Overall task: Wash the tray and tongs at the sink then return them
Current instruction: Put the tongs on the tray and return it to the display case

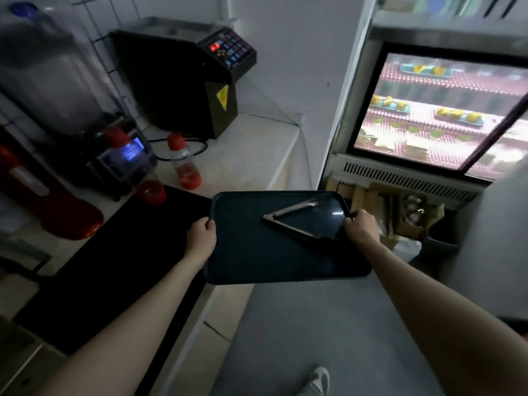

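Near: shoe (317, 380) on grey floor, both forearms reaching fwd; left hand (201, 238) closed on the left short edge of the tray (257, 252), thumb over the rim, fingers under & out of sight; right hand (361, 228) closed on the right edge nr the far corner, thumb on top, seemingly just beside or touching a tongs arm, can't tell which

Tray is held in the air over the floor, just past the counter edge (217, 304), roughly level; long axis runs left-right across the body; prob. stiff plastic, light, glossy so likely slick when wet; the two-handed grip on opposite short edges looks the sound way to carry it

Tongs (294, 221) lie loose on the tray's far-right part, open in a V; joint points left, tips toward the right hand; metal, rigid, would likely slide if tray tips, so keep it flat

Farther: black mat (120, 267) on counter, red-capped bottle (184, 161), black machine (183, 78), lit display case (440, 110); no sink in view
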A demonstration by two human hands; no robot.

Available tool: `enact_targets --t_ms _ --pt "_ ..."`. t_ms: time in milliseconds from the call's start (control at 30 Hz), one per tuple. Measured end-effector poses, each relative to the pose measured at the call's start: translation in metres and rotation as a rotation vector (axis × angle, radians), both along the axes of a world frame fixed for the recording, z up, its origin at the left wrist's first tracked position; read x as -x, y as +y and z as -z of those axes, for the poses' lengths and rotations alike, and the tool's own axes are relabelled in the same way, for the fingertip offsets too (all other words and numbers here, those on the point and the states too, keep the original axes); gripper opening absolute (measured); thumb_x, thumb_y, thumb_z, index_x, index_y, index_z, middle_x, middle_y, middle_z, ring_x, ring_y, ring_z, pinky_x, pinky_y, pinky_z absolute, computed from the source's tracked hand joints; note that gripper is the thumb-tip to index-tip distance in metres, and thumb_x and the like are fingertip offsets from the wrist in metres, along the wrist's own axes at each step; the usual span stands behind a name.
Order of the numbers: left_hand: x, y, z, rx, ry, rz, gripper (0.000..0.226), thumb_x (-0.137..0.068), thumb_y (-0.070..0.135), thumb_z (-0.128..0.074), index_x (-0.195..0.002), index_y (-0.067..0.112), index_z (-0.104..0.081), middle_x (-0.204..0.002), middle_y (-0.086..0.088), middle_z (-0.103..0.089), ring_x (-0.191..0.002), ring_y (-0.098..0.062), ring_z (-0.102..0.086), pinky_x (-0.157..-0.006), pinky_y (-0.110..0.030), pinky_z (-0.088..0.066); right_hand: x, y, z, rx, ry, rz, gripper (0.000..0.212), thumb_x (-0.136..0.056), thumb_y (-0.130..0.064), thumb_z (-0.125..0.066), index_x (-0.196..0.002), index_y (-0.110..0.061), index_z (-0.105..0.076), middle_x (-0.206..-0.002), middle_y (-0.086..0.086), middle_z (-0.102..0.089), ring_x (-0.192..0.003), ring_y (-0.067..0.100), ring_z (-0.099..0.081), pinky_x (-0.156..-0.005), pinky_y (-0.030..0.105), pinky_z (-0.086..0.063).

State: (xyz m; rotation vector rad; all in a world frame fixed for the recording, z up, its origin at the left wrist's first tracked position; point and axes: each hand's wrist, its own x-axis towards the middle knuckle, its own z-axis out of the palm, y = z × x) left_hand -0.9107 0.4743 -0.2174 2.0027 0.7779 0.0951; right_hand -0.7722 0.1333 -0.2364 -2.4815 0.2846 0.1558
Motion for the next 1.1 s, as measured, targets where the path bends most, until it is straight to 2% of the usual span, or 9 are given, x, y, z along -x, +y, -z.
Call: enact_targets --t_ms 100,333,433,500,567,633,833,1000,1100 --pt "-0.047 -0.037 -0.002 -0.016 -0.011 0.072 0.034 -0.105 0.024 -0.040 -0.082 0.006 -0.057 -0.078 -0.010 -0.059 -0.069 -0.024 -0.056 -0.057 -0.030 -0.037 -0.026 -0.048 -0.002 -0.004 -0.004 0.069 0.035 -0.090 -0.027 -0.054 -0.113 -0.002 -0.059 -0.117 0.024 -0.060 -0.105 0.040 -0.058 -0.087 0.043 -0.048" --pt "-0.135 -0.119 0.001 -0.076 -0.002 0.155 0.036 -0.104 0.023 -0.038 -0.078 0.001 -0.052 -0.074 -0.012 -0.055 -0.068 -0.025 -0.052 -0.058 -0.031 -0.033 -0.083 -0.144 -0.002 -0.030 -0.024 0.164 0.035 -0.091 -0.021 -0.054 -0.116 0.002 -0.060 -0.118 0.028 -0.061 -0.110 0.041 -0.059 -0.089 0.040 -0.047" --pt "-0.166 -0.147 0.000 -0.098 0.002 0.207 0.032 -0.103 0.022 -0.038 -0.090 0.003 -0.060 -0.084 -0.014 -0.064 -0.076 -0.028 -0.060 -0.061 -0.031 -0.039 -0.099 -0.177 -0.006 -0.039 -0.038 0.205 0.035 -0.093 -0.022 -0.053 -0.115 0.004 -0.059 -0.118 0.029 -0.060 -0.111 0.043 -0.058 -0.090 0.041 -0.046" --pt "-0.193 -0.173 -0.002 -0.131 -0.007 0.254 0.028 -0.103 0.022 -0.038 -0.103 0.008 -0.062 -0.096 -0.007 -0.066 -0.086 -0.027 -0.062 -0.067 -0.032 -0.045 -0.112 -0.204 -0.007 -0.053 -0.033 0.254 0.036 -0.093 -0.025 -0.051 -0.116 0.002 -0.059 -0.119 0.028 -0.060 -0.110 0.043 -0.057 -0.089 0.041 -0.046" --pt "-0.209 -0.191 -0.006 -0.141 -0.021 0.272 0.029 -0.104 0.022 -0.039 -0.124 0.010 -0.057 -0.111 0.003 -0.060 -0.095 -0.022 -0.059 -0.079 -0.033 -0.048 -0.121 -0.220 -0.008 -0.067 -0.031 0.272 0.036 -0.093 -0.026 -0.052 -0.115 0.001 -0.059 -0.118 0.027 -0.061 -0.109 0.042 -0.058 -0.086 0.040 -0.046" --pt "-0.226 -0.204 -0.010 -0.135 -0.029 0.274 0.033 -0.105 0.022 -0.040 -0.135 0.012 -0.048 -0.113 0.003 -0.053 -0.097 -0.019 -0.055 -0.081 -0.032 -0.046 -0.131 -0.234 -0.009 -0.069 -0.033 0.287 0.035 -0.091 -0.024 -0.052 -0.115 0.001 -0.060 -0.117 0.026 -0.062 -0.109 0.042 -0.058 -0.086 0.040 -0.046" --pt "-0.301 -0.241 -0.005 -0.144 -0.038 0.321 0.028 -0.103 0.022 -0.044 -0.130 0.013 -0.045 -0.111 -0.002 -0.058 -0.082 -0.014 -0.055 -0.074 -0.033 -0.045 -0.175 -0.279 -0.007 -0.048 -0.043 0.328 0.026 -0.089 -0.012 -0.052 -0.108 0.004 -0.062 -0.112 0.028 -0.063 -0.106 0.043 -0.058 -0.083 0.037 -0.044" --pt "-0.376 -0.270 -0.004 -0.127 -0.070 0.388 0.027 -0.101 0.022 -0.046 -0.126 0.013 -0.048 -0.111 -0.004 -0.058 -0.093 -0.021 -0.055 -0.078 -0.035 -0.047 -0.224 -0.309 -0.003 -0.054 -0.065 0.399 0.031 -0.093 -0.018 -0.047 -0.105 0.004 -0.066 -0.111 0.027 -0.066 -0.104 0.042 -0.060 -0.086 0.040 -0.046" --pt "-0.426 -0.284 -0.011 -0.116 -0.068 0.418 0.026 -0.100 0.023 -0.046 -0.124 0.013 -0.048 -0.109 -0.006 -0.059 -0.095 -0.024 -0.057 -0.079 -0.036 -0.048 -0.261 -0.325 -0.013 -0.033 -0.049 0.438 0.029 -0.089 -0.011 -0.048 -0.108 0.003 -0.066 -0.112 0.027 -0.065 -0.104 0.043 -0.061 -0.089 0.041 -0.048"
